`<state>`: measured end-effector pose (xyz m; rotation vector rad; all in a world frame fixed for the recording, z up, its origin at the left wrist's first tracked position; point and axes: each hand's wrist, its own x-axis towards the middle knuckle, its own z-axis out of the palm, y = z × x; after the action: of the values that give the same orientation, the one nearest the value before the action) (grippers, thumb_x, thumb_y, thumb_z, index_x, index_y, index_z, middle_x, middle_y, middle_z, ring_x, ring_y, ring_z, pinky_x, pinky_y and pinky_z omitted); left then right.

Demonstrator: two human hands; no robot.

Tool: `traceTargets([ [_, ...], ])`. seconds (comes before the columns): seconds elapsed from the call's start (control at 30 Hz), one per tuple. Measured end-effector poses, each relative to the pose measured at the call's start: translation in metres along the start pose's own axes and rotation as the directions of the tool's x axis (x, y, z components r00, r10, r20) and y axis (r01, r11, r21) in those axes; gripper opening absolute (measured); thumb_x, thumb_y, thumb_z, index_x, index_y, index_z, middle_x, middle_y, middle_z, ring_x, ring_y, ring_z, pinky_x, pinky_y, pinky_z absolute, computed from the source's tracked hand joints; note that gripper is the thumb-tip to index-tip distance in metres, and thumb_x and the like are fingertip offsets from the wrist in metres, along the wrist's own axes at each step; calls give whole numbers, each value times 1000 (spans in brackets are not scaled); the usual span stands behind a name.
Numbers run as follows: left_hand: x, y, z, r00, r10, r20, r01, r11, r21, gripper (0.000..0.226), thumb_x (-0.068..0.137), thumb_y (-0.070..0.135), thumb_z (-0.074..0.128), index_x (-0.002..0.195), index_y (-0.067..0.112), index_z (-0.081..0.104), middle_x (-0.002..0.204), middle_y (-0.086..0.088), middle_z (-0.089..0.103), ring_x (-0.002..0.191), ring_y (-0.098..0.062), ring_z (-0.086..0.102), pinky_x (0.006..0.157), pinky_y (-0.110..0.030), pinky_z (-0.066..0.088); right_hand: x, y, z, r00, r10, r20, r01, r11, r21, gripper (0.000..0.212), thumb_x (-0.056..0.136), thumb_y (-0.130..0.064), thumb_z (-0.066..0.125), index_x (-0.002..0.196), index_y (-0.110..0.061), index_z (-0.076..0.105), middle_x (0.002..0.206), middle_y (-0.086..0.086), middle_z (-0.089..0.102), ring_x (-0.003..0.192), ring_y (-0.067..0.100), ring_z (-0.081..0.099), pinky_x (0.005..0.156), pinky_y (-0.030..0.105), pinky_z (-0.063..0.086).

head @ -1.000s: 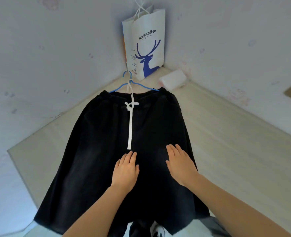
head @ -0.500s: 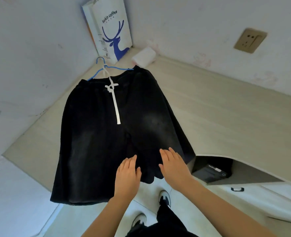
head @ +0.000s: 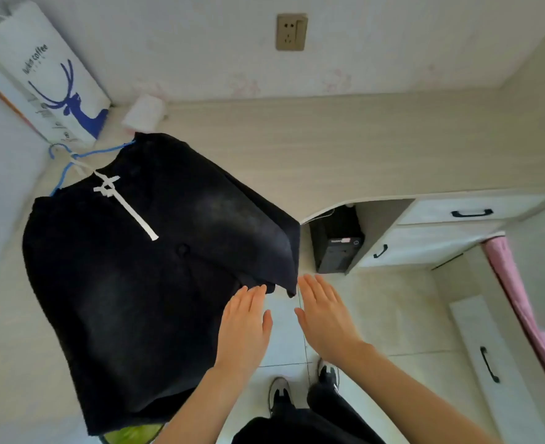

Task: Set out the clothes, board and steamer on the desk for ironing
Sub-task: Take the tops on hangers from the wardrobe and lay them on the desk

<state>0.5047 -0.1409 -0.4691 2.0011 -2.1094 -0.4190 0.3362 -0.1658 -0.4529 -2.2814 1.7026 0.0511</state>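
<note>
Both flat-fingered: left hand [head: 244, 322] perhaps touching shorts [head: 120, 283], right hand [head: 325, 318] beside.

Black shorts [head: 136, 283] on a blue hanger [head: 60, 168] are lying over the desk [head: 361, 155] edge, while the left hand [head: 244, 325] and right hand [head: 324, 312] are hovering flat by the hem.

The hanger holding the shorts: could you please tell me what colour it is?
The hanger is blue, seen best in the head view.
</note>
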Motion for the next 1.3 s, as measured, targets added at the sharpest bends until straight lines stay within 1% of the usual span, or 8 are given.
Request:
traceTargets([
  [0.07,-2,17,-1,998,57,40,-55,998,-40,46,95,30,53,139,18,45,137,3,52,133,-18,42,110,-33,37,-20,10,-8,998,45,-39,-45,999,13,60,97,-33,49,147,-6,30,153,13,33,142,32,29,114,45,25],
  [0.13,-3,38,-1,993,101,68,-93,989,-118,46,98,31,47,142,19,40,141,6,46,134,-14,37,110,-26,30,-42,22,-13,994,99,-44,-97,994,46,59,102,-33,36,151,-9,15,159,9,18,147,27,12,120,42,13],
  [0.2,-6,61,-1,985,157,72,-144,976,-162,45,99,30,46,141,19,40,140,6,46,133,-12,37,108,-24,31,-64,35,-18,985,157,-66,-153,987,54,59,103,-34,31,152,-10,9,160,8,13,148,26,5,121,41,10],
  [0.57,-42,168,49,836,516,188,-512,856,-75,45,100,29,38,141,10,43,139,-3,51,132,-20,42,110,-35,37,-217,115,-3,838,518,-171,-504,855,124,58,93,-32,56,140,-1,41,141,14,49,136,36,38,109,46,37],
  [0.73,-91,253,87,709,680,187,-690,724,-16,45,96,28,49,137,8,49,134,-6,57,128,-26,49,106,-39,42,-308,156,11,740,652,-166,-628,758,177,60,97,-33,49,145,-1,33,148,14,40,142,34,26,114,41,24],
  [0.87,-136,320,113,658,727,198,-737,675,-32,49,96,29,48,142,10,43,141,-6,51,133,-26,44,108,-38,40,-376,185,17,668,729,-150,-695,683,225,62,100,-34,43,149,-2,23,154,13,28,146,33,14,117,40,17],
  [1.07,-199,403,145,545,797,261,-809,582,-85,53,95,29,52,144,11,40,146,-7,45,137,-27,39,105,-41,41,-468,223,31,547,826,-137,-790,563,244,63,97,-33,49,147,-1,27,153,16,31,144,37,19,116,44,21],
  [1.3,-229,468,165,429,855,292,-875,473,-99,52,94,30,51,142,12,43,143,-5,48,138,-25,38,106,-40,40,-520,262,43,435,893,-111,-843,448,297,63,94,-33,53,144,-1,33,149,18,38,141,40,26,113,50,30],
])
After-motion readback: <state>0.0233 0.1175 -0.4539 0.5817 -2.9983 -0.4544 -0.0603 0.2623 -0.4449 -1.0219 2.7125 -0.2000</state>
